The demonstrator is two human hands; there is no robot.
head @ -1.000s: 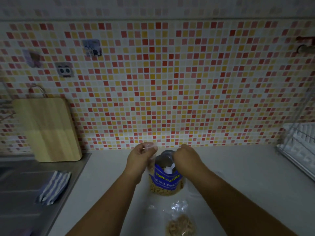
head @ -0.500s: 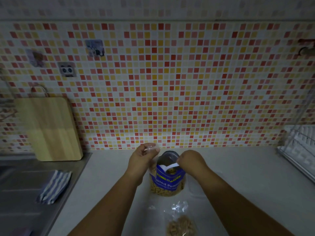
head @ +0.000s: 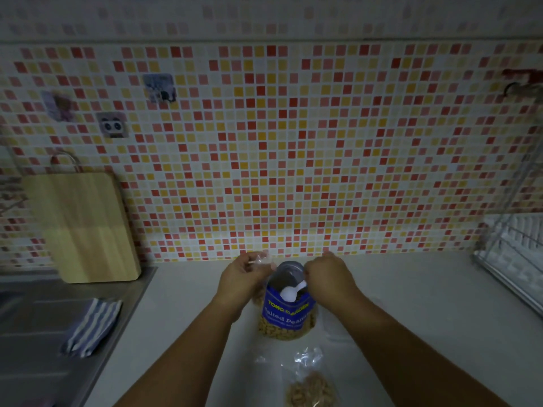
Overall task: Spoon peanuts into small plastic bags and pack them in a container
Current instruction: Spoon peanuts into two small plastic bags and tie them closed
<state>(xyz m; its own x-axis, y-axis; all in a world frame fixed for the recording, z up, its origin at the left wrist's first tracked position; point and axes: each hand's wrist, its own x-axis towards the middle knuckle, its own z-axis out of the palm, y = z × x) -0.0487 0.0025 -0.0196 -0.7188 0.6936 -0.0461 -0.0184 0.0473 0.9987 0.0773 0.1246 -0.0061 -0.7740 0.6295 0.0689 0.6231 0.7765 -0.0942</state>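
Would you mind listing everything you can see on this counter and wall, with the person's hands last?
peanut bag: 1, blue label over tan peanuts, open, upright at counter centre
white spoon: 1, white, bowl at the peanut bag's mouth
filled small bag: 1, clear with peanuts inside, lying at the near edge
empty small bag: 1, clear, pinched in the left hand
cutting board: 1, pale wood, leaning on the wall at left
striped cloth: 1, blue and white, on the steel sink surround
dish rack: 1, white wire, far right
wall stickers: 3, greyish, upper left of the tiles
left hand: 1, holding the empty small bag
right hand: 1, holding the white spoon
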